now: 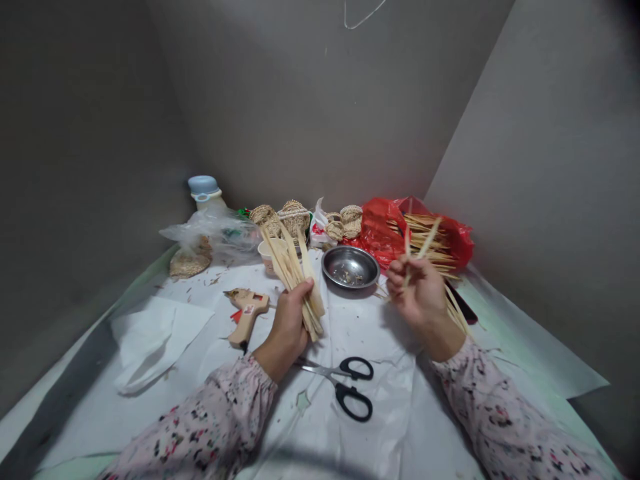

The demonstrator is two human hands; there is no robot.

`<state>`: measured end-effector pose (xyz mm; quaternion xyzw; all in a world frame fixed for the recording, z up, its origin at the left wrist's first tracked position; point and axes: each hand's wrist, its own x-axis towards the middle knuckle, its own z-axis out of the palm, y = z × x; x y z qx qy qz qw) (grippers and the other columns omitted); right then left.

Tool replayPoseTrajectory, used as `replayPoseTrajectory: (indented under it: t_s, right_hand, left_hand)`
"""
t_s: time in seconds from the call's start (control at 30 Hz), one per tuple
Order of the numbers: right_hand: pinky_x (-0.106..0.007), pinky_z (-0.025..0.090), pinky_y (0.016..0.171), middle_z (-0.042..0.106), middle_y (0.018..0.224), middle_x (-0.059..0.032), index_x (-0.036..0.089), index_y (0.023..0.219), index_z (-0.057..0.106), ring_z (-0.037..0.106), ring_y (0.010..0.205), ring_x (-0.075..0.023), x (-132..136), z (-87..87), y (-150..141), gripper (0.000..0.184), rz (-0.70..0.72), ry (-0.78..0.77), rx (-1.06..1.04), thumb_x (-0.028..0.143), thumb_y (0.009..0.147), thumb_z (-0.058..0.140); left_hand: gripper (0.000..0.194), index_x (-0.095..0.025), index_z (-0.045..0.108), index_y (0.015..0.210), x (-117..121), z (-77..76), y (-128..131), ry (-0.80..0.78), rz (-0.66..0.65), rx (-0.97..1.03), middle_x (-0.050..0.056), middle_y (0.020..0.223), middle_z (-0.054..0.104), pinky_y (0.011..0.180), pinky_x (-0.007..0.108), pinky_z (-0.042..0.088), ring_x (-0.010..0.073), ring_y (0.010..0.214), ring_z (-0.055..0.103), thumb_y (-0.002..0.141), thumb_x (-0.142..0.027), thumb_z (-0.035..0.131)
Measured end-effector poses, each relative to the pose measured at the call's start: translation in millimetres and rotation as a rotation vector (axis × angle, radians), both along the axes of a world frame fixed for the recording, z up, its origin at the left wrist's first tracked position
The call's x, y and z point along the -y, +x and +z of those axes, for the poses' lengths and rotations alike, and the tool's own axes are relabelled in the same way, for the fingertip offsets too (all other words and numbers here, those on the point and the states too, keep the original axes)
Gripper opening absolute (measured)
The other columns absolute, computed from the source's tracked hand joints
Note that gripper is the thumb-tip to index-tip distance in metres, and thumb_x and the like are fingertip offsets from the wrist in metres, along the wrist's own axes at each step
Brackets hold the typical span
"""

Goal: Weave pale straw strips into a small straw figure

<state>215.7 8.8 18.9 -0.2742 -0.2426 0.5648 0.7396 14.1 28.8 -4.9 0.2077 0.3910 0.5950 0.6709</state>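
My left hand [290, 319] is closed round a bunch of flat bamboo strips [293, 263] that fan up and away from me. My right hand [419, 293] is closed on a few thin bamboo strips [425, 245], their ends poking up above the fingers and out below the wrist. Between the hands stands a small steel bowl [350, 267] with scraps in it. Black-handled scissors [345, 381] lie on the white sheet just in front of my left wrist. A tan glue gun [246, 312] lies left of my left hand.
A red plastic bag [385, 230] holds more bamboo strips [430, 250] at the back right. Small woven baskets [293, 217] line the back, beside a clear bag [215, 230] and a white jar with a blue lid [204, 189]. Crumpled white paper [150, 340] lies left. Grey walls close in all round.
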Motion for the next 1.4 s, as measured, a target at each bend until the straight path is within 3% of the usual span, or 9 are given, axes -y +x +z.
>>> replayPoseTrajectory:
  t_s: [0.1, 0.2, 0.43, 0.67, 0.97, 1.23, 1.4]
  right_hand:
    - [-0.016, 0.037, 0.04, 0.061, 0.059, 0.0003, 0.017, 0.071, 0.057, 0.05, 0.045, -0.0078, -2.3, -21.7, -27.2, 0.013, 0.086, -0.131, 0.111, 0.024, 0.07, 0.068]
    - [-0.017, 0.04, 0.044, 0.062, 0.06, 0.0004, 0.017, 0.072, 0.059, 0.051, 0.047, -0.0074, 0.4, -35.6, -44.1, 0.017, 0.26, -0.161, 0.211, 0.026, 0.071, 0.074]
    - [-0.018, 0.032, 0.042, 0.053, 0.06, 0.0039, 0.016, 0.076, 0.06, 0.045, 0.047, -0.0063, 4.9, -43.5, -50.8, 0.027, 0.438, -0.123, 0.421, 0.038, 0.075, 0.076]
    - [-0.021, 0.02, 0.04, 0.046, 0.054, 0.0064, 0.017, 0.078, 0.061, 0.033, 0.042, -0.0054, 3.3, -48.6, -50.5, 0.028, 0.467, -0.139, 0.531, 0.041, 0.076, 0.076]
    - [-0.021, 0.023, 0.045, 0.047, 0.058, 0.0048, 0.015, 0.073, 0.061, 0.035, 0.048, -0.0065, 4.8, -48.1, -49.3, 0.023, 0.505, -0.112, 0.456, 0.033, 0.075, 0.076]
    - [-0.02, 0.024, 0.045, 0.045, 0.055, 0.0054, 0.015, 0.068, 0.06, 0.032, 0.046, -0.0061, 6.7, -43.8, -46.7, 0.026, 0.536, -0.09, 0.433, 0.034, 0.074, 0.076]
    - [-0.018, 0.027, 0.044, 0.052, 0.058, 0.0035, 0.016, 0.072, 0.061, 0.04, 0.048, -0.0068, 6.4, -42.7, -47.0, 0.019, 0.507, -0.112, 0.376, 0.029, 0.075, 0.074]
  left_hand:
    - [0.027, -0.011, 0.067, 0.09, 4.5, -3.0, 3.6, 0.056, -0.124, -0.009, 0.003, 0.075, 0.071, 0.058, 0.023, 0.051, 0.013, 0.059, 0.062, 0.064, -0.014, 0.074]
    - [0.033, -0.01, 0.067, 0.094, 6.9, -7.4, 5.1, 0.087, -0.215, -0.044, 0.004, 0.074, 0.071, 0.059, 0.024, 0.052, 0.0146, 0.06, 0.063, 0.064, -0.019, 0.078]
    - [0.031, -0.008, 0.067, 0.091, 8.4, -14.6, 5.3, 0.181, -0.369, -0.104, 0.008, 0.068, 0.071, 0.056, 0.029, 0.053, 0.0188, 0.056, 0.064, 0.069, -0.028, 0.077]
    - [0.034, -0.007, 0.068, 0.092, 8.2, -16.3, 5.2, 0.167, -0.404, -0.134, 0.01, 0.069, 0.072, 0.058, 0.029, 0.053, 0.0196, 0.058, 0.065, 0.068, -0.03, 0.077]
    - [0.026, -0.008, 0.071, 0.082, 12.2, -8.8, 5.3, 0.154, -0.507, -0.102, 0.012, 0.067, 0.071, 0.058, 0.029, 0.052, 0.0218, 0.058, 0.067, 0.067, -0.028, 0.077]
    - [0.035, -0.007, 0.071, 0.093, 12.0, -8.9, 3.1, 0.148, -0.532, -0.068, 0.013, 0.074, 0.073, 0.063, 0.032, 0.053, 0.0226, 0.062, 0.067, 0.068, -0.031, 0.078]
    - [0.028, -0.007, 0.07, 0.079, 11.8, -7.7, 3.6, 0.179, -0.549, -0.035, 0.012, 0.067, 0.07, 0.061, 0.028, 0.051, 0.0205, 0.06, 0.066, 0.071, -0.033, 0.076]
